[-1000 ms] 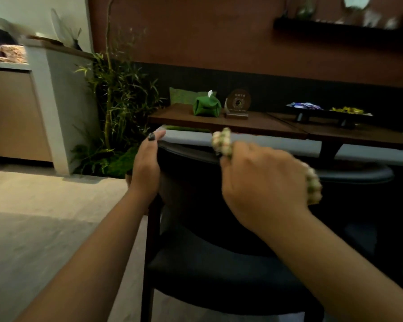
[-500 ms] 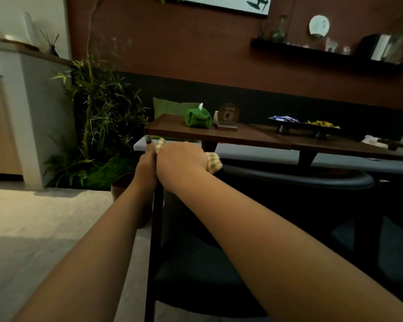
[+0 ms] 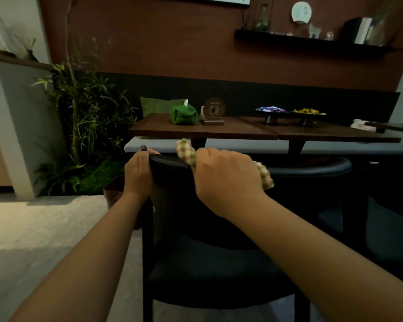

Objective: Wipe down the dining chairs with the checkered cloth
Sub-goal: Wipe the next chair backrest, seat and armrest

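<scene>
Dining chair [image 3: 209,270]: dark frame, curved padded backrest, dark upholstered seat; standing upright, backrest nearest the camera, facing a wooden table. The backrest's left end is being gripped by the left hand [image 3: 139,174].

Checkered cloth [image 3: 187,151]: cream with pink and green checks, bunched up; lying pressed on the backrest's top rail under the right hand [image 3: 226,180], one end sticking up beside the thumb, the other end hanging out at the hand's right side.

Second dark chair [image 3: 312,169]: standing just beside, to the right.
</scene>
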The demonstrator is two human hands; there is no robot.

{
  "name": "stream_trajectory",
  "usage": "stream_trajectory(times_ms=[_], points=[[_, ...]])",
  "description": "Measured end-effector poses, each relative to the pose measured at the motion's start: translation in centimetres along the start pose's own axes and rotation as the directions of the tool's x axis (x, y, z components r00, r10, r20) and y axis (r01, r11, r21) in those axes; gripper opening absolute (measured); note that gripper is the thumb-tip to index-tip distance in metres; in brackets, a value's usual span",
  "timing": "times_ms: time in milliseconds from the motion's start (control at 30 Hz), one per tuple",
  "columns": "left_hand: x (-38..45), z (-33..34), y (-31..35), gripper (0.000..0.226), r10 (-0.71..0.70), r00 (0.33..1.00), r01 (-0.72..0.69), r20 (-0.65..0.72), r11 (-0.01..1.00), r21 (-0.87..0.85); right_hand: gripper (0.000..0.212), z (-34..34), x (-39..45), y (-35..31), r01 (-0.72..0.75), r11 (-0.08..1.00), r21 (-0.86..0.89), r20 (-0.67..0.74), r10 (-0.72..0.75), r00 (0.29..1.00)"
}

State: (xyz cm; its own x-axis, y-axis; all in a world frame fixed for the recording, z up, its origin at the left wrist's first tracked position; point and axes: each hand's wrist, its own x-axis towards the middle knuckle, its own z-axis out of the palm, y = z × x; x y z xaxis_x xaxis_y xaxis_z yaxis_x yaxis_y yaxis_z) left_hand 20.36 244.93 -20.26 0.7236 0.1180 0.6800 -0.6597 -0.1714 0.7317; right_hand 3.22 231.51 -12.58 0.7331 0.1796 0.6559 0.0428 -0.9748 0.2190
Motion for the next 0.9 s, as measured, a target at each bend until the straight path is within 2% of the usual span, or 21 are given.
stream_trajectory(times_ms=[100,267,333,400,433,500,567,667,767,833,900], points=[[-0.7,-0.6,0.9,0.044,-0.025,1.0,0.025,0.017,1.0,0.007,0.013,0.5,0.0,-0.1,0.012,1.0,-0.001,-0.046,-0.012,0.999],[-2.7,-0.5,4.0,0.028,0.061,0.989,-0.064,0.132,0.998,0.016,0.013,0.0,-0.8,1.3,0.137,0.99,0.03,-0.026,-0.137,0.99],[-3.3,-0.4,4.5,0.028,0.007,0.993,-0.005,0.121,1.0,-0.021,0.011,-0.3,-1.5,2.2,0.186,0.982,0.015,-0.019,-0.185,0.982],[-4.5,-0.3,4.4,0.033,-0.141,0.987,0.152,0.071,0.97,-0.191,0.013,-0.2,-2.2,2.8,0.195,0.98,-0.031,-0.052,-0.196,0.979],[-5.4,-0.2,4.4,0.035,-0.236,0.969,0.247,0.074,0.904,-0.349,0.014,0.0,-2.3,2.9,0.194,0.979,-0.063,-0.08,-0.199,0.977],[-7.6,0.1,4.3,0.041,-0.396,0.911,0.379,0.117,0.689,-0.617,0.021,0.4,-2.3,2.4,0.214,0.968,-0.128,-0.141,-0.232,0.963],[-9.9,0.4,3.5,0.054,-0.532,0.833,0.443,0.153,0.475,-0.761,0.034,1.1,-1.9,1.4,0.276,0.941,-0.197,-0.166,-0.31,0.936],[-14.1,1.3,1.8,0.069,-0.633,0.734,0.478,0.246,0.223,-0.85,0.051,2.5,-0.9,-1.0,0.396,0.865,-0.307,-0.062,-0.434,0.899],[-17.3,2.2,0.2,0.076,-0.677,0.657,0.468,0.332,0.021,-0.884,0.05,4.2,0.7,-3.1,0.533,0.769,-0.352,0.058,-0.551,0.833],[-18.4,2.5,-0.9,0.081,-0.67,0.643,0.43,0.372,-0.087,-0.899,0.048,4.9,2.1,-4.0,0.57,0.712,-0.41,0.083,-0.593,0.801],[-19.1,2.8,-2.3,0.083,-0.643,0.661,0.384,0.388,-0.155,-0.91,0.046,5.5,3.3,-4.9,0.573,0.697,-0.431,0.099,-0.595,0.797]])
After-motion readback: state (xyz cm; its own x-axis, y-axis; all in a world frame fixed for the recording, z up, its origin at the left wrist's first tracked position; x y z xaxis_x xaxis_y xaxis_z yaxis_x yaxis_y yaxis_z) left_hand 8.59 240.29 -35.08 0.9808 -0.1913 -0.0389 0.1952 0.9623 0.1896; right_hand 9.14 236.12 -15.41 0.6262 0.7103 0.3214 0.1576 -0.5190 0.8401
